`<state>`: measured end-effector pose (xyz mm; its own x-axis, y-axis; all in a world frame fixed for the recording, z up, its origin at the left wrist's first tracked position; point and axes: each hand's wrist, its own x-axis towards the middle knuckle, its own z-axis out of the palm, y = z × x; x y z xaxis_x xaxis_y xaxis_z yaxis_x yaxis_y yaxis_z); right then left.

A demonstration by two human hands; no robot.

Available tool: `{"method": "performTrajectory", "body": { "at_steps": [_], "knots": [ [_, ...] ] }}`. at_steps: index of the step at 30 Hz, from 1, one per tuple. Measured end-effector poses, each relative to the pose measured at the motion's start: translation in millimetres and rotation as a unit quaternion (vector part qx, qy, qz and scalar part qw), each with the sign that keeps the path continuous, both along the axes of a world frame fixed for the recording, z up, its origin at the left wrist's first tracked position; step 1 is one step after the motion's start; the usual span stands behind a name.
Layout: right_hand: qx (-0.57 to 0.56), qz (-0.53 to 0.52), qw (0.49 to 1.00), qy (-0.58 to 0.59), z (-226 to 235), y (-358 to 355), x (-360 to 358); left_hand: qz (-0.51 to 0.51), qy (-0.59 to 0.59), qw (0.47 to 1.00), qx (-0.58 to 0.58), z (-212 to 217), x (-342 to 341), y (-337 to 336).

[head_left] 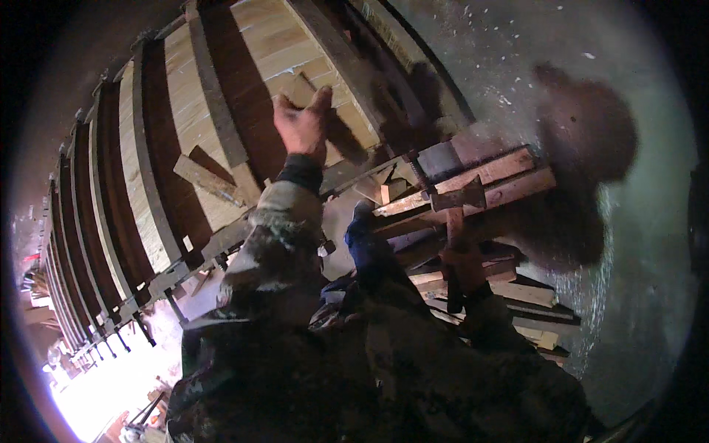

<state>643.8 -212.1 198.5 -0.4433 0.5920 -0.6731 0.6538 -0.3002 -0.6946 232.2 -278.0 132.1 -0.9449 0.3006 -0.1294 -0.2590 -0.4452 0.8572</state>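
Observation:
My left hand (301, 131) is over the timber formwork (210, 88), a curved panel of pale boards crossed by long battens. Its thumb stands apart from the curled fingers. A small piece of wood (300, 87) shows in the gap beyond them; no grip on it can be seen. Lower right, my right hand (465, 267) is closed around the handle of a hatchet (459, 198). The hatchet's head points up, with a flared end to the right, above a stack of lumber (509, 173). Shadow darkens the right hand's fingers.
A short wood offcut (210, 179) lies slanted across the battens. Metal rods and clamps (144, 328) stick out along the panel's near edge. My blue-clad leg (365, 240) is beside the lumber. A smooth grey wall (642, 295) with a head-shaped shadow rises at right; bright light glares lower left.

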Motion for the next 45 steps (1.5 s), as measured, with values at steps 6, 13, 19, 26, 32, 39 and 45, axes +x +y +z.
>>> {"method": "performTrajectory", "body": {
  "at_steps": [6, 13, 19, 26, 32, 39, 45],
  "knots": [
    [0.111, 0.050, 0.983, -0.135, -28, 102, -43, -0.046, 0.005, 0.997, -0.058, -54, -5, 139],
    [-0.007, 0.074, 0.975, -0.210, -30, 176, -79, -0.043, 0.014, 0.977, -0.209, -75, 24, 164],
    [-0.177, 0.047, 0.974, 0.131, -12, 224, -156, -0.023, 0.083, 0.981, -0.173, -70, 31, 173],
    [0.245, 0.240, 0.938, -0.043, 0, 295, -295, -0.006, 0.040, 0.983, -0.180, -77, 30, 178],
    [0.049, 0.229, 0.940, 0.249, 11, 345, -415, -0.023, -0.061, 0.982, -0.180, -73, 32, 175],
    [0.464, 0.626, 0.613, -0.127, -9, 326, -438, -0.018, 0.120, 0.927, -0.354, -94, 35, 171],
    [0.302, 0.385, 0.865, -0.114, 24, 371, -520, -0.023, 0.197, 0.905, -0.377, -139, 44, 168]
  ]
}}
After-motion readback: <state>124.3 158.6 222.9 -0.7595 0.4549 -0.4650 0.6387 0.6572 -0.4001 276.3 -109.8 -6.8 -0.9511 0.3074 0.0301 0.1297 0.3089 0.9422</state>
